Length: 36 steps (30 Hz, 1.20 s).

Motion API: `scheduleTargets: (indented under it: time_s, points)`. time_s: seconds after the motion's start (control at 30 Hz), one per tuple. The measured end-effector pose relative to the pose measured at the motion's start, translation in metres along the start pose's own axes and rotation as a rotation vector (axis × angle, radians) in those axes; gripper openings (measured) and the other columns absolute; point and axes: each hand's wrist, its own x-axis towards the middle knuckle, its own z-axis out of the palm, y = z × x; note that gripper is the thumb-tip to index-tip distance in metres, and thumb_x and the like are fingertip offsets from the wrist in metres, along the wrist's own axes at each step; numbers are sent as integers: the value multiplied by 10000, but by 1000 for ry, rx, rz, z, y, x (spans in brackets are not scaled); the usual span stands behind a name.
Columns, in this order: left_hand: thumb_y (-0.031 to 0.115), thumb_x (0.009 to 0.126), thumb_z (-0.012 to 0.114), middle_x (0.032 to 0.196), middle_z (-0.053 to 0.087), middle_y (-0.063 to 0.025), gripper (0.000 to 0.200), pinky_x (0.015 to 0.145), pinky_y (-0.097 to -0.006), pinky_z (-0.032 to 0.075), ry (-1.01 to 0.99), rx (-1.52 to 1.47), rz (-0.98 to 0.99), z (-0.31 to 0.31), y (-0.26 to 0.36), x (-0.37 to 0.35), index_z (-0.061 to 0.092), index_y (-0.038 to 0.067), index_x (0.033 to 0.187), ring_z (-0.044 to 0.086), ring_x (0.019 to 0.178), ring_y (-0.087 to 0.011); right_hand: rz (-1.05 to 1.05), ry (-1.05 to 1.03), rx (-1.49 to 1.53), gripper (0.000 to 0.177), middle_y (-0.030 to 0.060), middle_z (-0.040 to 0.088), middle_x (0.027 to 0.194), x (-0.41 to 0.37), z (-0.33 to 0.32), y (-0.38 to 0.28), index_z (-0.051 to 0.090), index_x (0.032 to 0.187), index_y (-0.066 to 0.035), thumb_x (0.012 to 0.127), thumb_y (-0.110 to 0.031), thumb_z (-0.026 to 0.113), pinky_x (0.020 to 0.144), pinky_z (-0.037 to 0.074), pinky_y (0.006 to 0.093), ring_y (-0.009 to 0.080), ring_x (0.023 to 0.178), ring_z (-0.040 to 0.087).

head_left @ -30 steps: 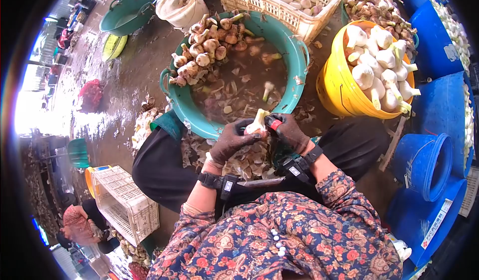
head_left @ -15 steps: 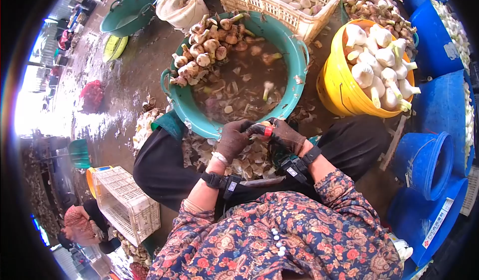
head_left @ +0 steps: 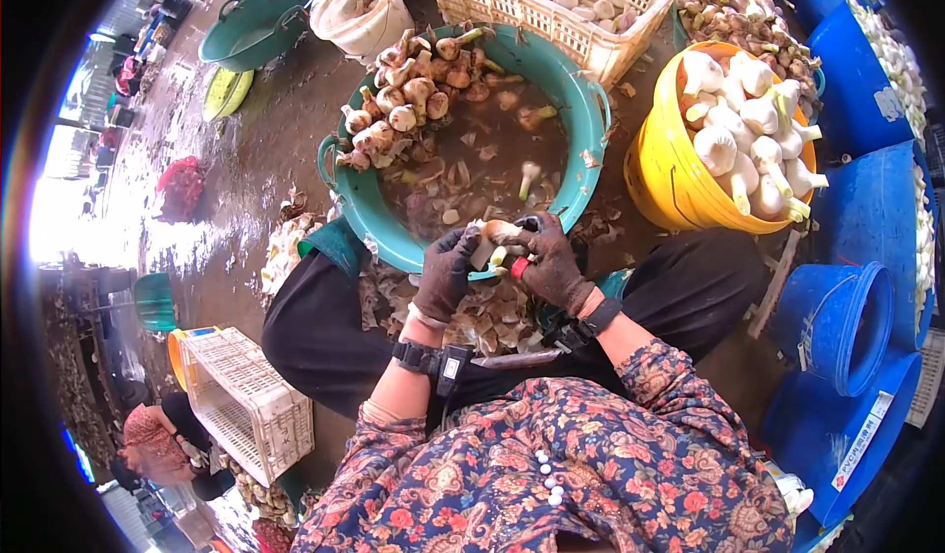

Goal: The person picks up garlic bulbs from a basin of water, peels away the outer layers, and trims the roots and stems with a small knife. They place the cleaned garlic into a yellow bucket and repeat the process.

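Observation:
Both hands wear dark brown gloves over the near rim of a green tub (head_left: pixel 345 198) of murky water. My left hand (head_left: pixel 448 272) pinches a pale piece, perhaps peel, at the side of a garlic bulb. My right hand (head_left: pixel 553 265), with a red band on one finger, is closed round the garlic bulb (head_left: pixel 502 233), whose pale stem shows between the hands. Unpeeled garlic (head_left: pixel 404 100) is heaped at the tub's far left side, and loose bulbs and skins float in the water.
A yellow bucket (head_left: pixel 650 174) of peeled white garlic stands at the right, beside blue tubs (head_left: pixel 866 198). Beyond the green tub are a cream crate (head_left: pixel 551 21) and a white bucket (head_left: pixel 361 11). Peelings (head_left: pixel 502 322) lie between the legs. Another person (head_left: pixel 157 445) is at the lower left.
Both hands have turned and risen slightly over the tub's rim. The garlic bulb now shows between them, with the left fingers at its side.

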Motion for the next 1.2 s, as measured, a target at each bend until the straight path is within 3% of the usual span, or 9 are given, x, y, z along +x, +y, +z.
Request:
scheduleTargets:
  time_s: [0.17, 0.3, 0.37, 0.43, 0.53, 0.8, 0.97, 1.13, 1.2]
  points:
    - [208, 853, 636, 867, 645, -45, 199, 757, -271, 452, -340, 455, 154, 2, 21, -33, 654, 18, 910, 565, 826, -121, 737, 159, 1277, 97, 2, 611, 833, 5, -3, 22, 608, 894, -39, 807, -43, 650, 711, 473, 245, 92, 760, 562]
    - [251, 789, 710, 929, 647, -79, 301, 804, -278, 455, -803, 966, -194, -6, 5, -45, 647, 32, 986, 596, 870, -159, 734, 189, 1207, 89, -1, 611, 831, 12, -10, 22, 621, 882, -50, 813, -88, 664, 691, 463, 224, 78, 754, 559]
    - [231, 758, 735, 937, 646, -85, 374, 777, -272, 469, -754, 1089, 39, -13, -11, -41, 625, 46, 1064, 609, 863, -174, 713, 185, 1190, 93, -2, 611, 826, 13, -7, 24, 626, 879, -51, 813, -102, 669, 682, 460, 218, 75, 749, 559]
    - [162, 747, 730, 935, 642, -94, 408, 762, -266, 480, -115, 713, 136, 0, -8, -30, 598, 51, 1117, 620, 856, -195, 693, 198, 1169, 93, -11, 608, 807, 12, -4, 18, 630, 870, -54, 815, -114, 675, 672, 452, 211, 68, 737, 554]
    - [117, 729, 731, 920, 634, -90, 344, 733, -270, 489, 23, 691, 522, 21, 21, -15, 630, 41, 1049, 622, 817, -208, 597, 152, 984, 95, -20, 600, 772, 10, -1, 13, 627, 845, -41, 825, -124, 668, 634, 424, 211, 52, 702, 518]
    - [166, 752, 683, 853, 586, -96, 176, 661, -378, 475, -140, 974, 573, 18, 20, -3, 649, 113, 916, 590, 781, -304, 383, 172, 382, 186, 7, 579, 696, 0, 3, 9, 589, 782, -20, 806, -173, 691, 554, 400, 242, 61, 637, 470]
    - [239, 820, 590, 808, 579, -164, 190, 671, -457, 461, -433, 1333, 450, 11, -16, -35, 578, 58, 878, 581, 784, -366, 668, 395, 804, 206, -38, 553, 641, 12, 4, 24, 584, 705, -44, 801, -179, 707, 521, 380, 241, 48, 594, 445]
    - [108, 749, 714, 789, 585, -108, 151, 621, -293, 469, 55, 887, 534, 18, 0, -29, 633, 41, 857, 585, 687, -231, 598, 315, 702, 256, -43, 508, 607, 10, 2, 18, 560, 678, -46, 775, -209, 732, 522, 365, 245, 47, 578, 411]
    - [119, 739, 711, 836, 598, -96, 196, 624, -323, 474, 1, 785, 582, 25, 17, -20, 655, 84, 923, 604, 724, -258, 588, 277, 713, 264, -41, 502, 600, 8, 8, 19, 557, 673, -46, 771, -216, 733, 518, 359, 248, 49, 574, 408]
